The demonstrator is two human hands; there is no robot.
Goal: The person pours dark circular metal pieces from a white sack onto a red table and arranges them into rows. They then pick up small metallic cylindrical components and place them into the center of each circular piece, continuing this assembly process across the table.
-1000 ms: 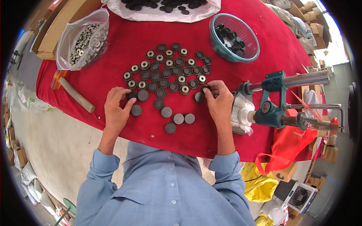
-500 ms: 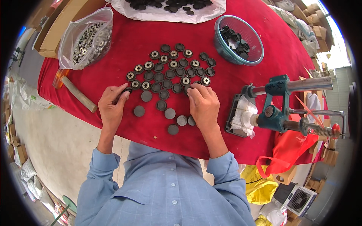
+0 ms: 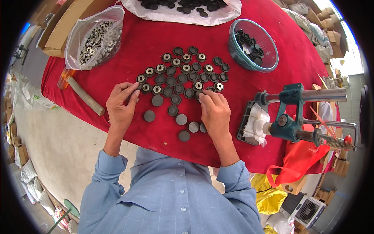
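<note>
Many round black caps (image 3: 170,80) lie in a loose cluster on the red cloth, hollow side up. Several of them hold a metal bearing (image 3: 186,58). Closer to me, several caps show a flat dark-grey side, such as this disc (image 3: 149,116). At the cluster's left edge, my left hand (image 3: 121,104) pinches a black cap (image 3: 139,86), mostly covered by the fingers. My right hand (image 3: 215,113) is closed at the right edge, its fingertips on another black cap (image 3: 198,94) just below one with a bearing. The fingers partly hide that cap.
A plastic bag of metal bearings (image 3: 93,50) stands at the far left, beside a wooden-handled hammer (image 3: 85,96). A clear bowl of black caps (image 3: 269,64) sits far right. A green hand press (image 3: 288,117) is at right; a white sheet (image 3: 156,11) with black caps lies at the back.
The whole view has shifted slightly, so things on the cloth appear farther right. My left hand has moved up closer to the caps with bearings. My right hand stays at its cap.
</note>
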